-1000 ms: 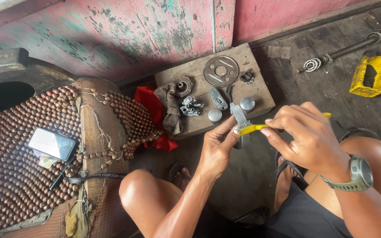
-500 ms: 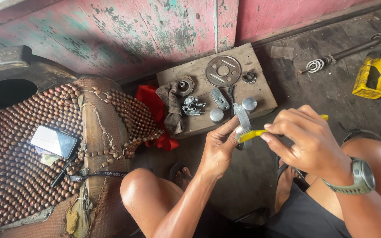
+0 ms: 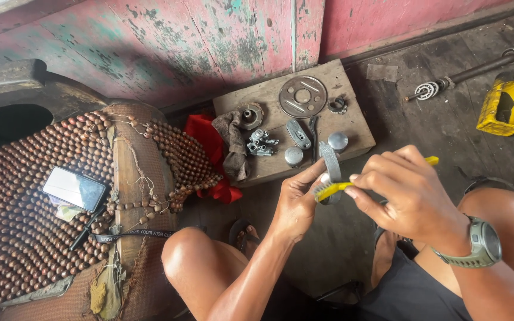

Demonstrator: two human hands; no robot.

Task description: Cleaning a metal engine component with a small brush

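Observation:
My left hand (image 3: 295, 202) grips a small grey metal part (image 3: 329, 163) that stands upright between its fingers. My right hand (image 3: 408, 193), with a watch on the wrist, holds a yellow-handled brush (image 3: 334, 188) whose head lies against the lower end of the metal part. Both hands hover just in front of a wooden board (image 3: 352, 116) on the floor. I am sitting with my bare knees on either side.
On the board lie a round metal disc (image 3: 303, 96), a grey rag (image 3: 232, 134), two shiny caps (image 3: 338, 141) and several small engine parts. A red cloth (image 3: 206, 139) sits beside it. A beaded seat cover (image 3: 25, 226) with a phone (image 3: 74, 188) is at left. A yellow container (image 3: 502, 107) and a shaft (image 3: 465, 74) lie at right.
The hands have stayed together in front of the board; the brush head has shifted slightly against the metal part. Nothing was picked up or let go.

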